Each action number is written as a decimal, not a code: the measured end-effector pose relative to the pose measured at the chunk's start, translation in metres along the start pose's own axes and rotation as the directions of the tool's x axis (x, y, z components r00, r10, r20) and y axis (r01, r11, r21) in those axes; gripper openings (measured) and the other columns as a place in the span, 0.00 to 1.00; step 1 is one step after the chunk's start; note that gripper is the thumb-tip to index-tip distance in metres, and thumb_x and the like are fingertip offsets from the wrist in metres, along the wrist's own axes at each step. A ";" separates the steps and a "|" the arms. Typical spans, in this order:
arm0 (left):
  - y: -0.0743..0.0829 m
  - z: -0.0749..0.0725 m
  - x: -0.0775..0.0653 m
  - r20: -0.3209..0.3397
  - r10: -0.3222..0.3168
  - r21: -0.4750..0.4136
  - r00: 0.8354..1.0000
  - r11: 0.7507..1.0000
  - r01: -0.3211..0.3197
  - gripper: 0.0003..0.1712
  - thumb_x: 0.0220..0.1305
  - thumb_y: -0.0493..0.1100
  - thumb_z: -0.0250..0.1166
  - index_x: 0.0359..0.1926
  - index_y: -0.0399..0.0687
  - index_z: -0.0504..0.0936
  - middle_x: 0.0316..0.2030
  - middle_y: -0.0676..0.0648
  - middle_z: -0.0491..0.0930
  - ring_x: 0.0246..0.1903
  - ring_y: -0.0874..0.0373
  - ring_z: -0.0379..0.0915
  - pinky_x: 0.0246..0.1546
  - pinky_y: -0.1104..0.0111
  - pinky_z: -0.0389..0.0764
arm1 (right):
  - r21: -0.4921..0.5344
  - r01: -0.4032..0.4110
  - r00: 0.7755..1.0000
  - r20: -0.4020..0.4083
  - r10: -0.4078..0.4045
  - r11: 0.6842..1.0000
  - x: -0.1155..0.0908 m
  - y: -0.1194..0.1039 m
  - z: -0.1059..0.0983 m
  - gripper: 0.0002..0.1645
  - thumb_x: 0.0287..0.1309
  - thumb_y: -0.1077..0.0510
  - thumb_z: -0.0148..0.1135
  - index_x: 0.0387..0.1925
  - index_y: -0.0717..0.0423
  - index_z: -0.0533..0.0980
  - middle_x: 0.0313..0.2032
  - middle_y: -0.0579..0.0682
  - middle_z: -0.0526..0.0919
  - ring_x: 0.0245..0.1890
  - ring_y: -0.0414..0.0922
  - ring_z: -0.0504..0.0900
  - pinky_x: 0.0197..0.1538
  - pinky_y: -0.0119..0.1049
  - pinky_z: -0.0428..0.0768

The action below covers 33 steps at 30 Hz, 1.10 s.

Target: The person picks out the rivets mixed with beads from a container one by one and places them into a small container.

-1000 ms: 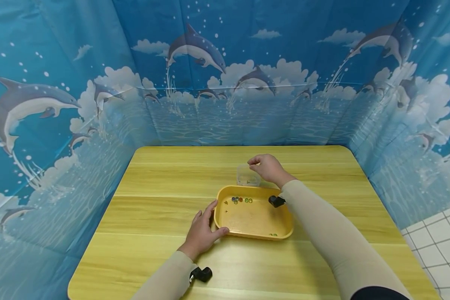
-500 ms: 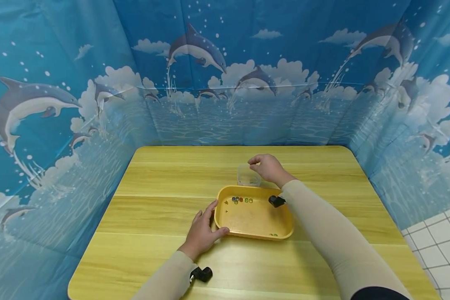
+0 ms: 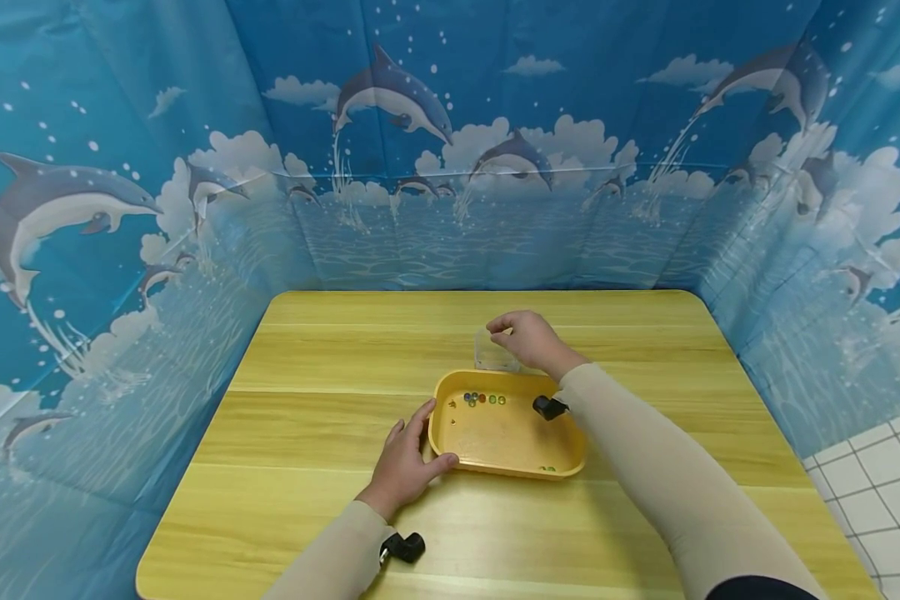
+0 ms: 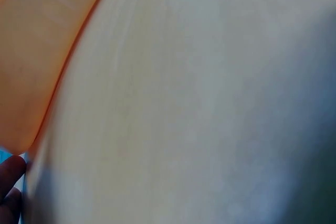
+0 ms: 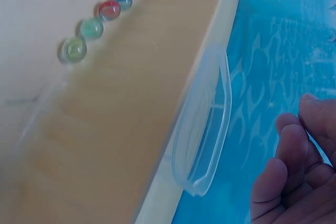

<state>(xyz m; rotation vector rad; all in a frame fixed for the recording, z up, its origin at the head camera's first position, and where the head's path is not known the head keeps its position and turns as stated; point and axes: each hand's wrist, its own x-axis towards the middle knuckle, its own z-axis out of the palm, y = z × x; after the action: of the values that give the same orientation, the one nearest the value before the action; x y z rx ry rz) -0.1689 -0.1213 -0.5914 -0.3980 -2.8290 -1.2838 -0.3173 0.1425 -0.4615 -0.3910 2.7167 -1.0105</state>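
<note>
My left hand [image 3: 403,471] rests against the near-left corner of a yellow tray [image 3: 506,437], thumb along the front rim and fingers at the left side. Several glass marbles [image 5: 109,10], among them red, blue and green, lie by the tray's far wall. Behind the tray stands a small clear plastic box [image 3: 477,350], close to its far rim. My right hand [image 3: 528,337] hovers over the box, partly covering it; its fingers [image 5: 291,142] are curled and the thumb is near the index fingertip. No object shows between those tips, though they could hide something small.
More green marbles [image 3: 551,469] lie inside the tray's near-right edge. Two small yellowish spots [image 3: 452,405] mark its left end. The wood-grain table [image 3: 285,425] backs onto a blue dolphin-print curtain [image 3: 420,233]. Black wrist cameras [image 3: 405,547] jut from both sleeves.
My right hand has shifted slightly left over the clear box in the last half second, covering more of it. The left hand and the tray have stayed put.
</note>
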 end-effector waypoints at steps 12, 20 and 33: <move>0.001 -0.001 -0.001 0.001 0.001 0.009 1.000 1.000 -0.001 0.56 0.62 0.64 0.74 0.83 0.57 0.56 0.68 0.46 0.80 0.70 0.49 0.74 0.84 0.45 0.46 | 0.041 0.046 0.997 0.053 -0.048 0.998 -0.013 -0.013 0.018 0.21 0.77 0.52 0.60 0.67 0.50 0.80 0.64 0.53 0.83 0.57 0.52 0.84 0.61 0.52 0.83; 0.002 -0.001 -0.001 0.004 0.004 0.005 1.000 1.000 -0.004 0.56 0.63 0.63 0.74 0.83 0.56 0.56 0.67 0.46 0.80 0.70 0.49 0.75 0.84 0.44 0.46 | 0.046 0.063 0.995 0.073 -0.066 0.997 -0.019 -0.018 0.031 0.20 0.76 0.54 0.61 0.65 0.52 0.81 0.67 0.54 0.81 0.57 0.50 0.85 0.59 0.48 0.86; 0.001 -0.001 -0.001 0.009 0.010 0.010 1.000 1.000 -0.010 0.55 0.64 0.63 0.73 0.83 0.56 0.56 0.67 0.47 0.81 0.69 0.50 0.75 0.83 0.43 0.46 | 0.012 0.120 0.986 0.114 -0.121 0.993 -0.026 -0.023 0.049 0.20 0.75 0.56 0.63 0.63 0.55 0.82 0.57 0.51 0.88 0.52 0.47 0.86 0.53 0.44 0.87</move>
<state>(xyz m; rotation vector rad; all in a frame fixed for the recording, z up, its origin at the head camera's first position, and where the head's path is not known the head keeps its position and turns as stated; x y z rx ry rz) -0.1682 -0.1215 -0.5899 -0.4182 -2.8360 -1.2695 -0.2748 0.1042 -0.4800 -0.6001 2.6139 -0.9924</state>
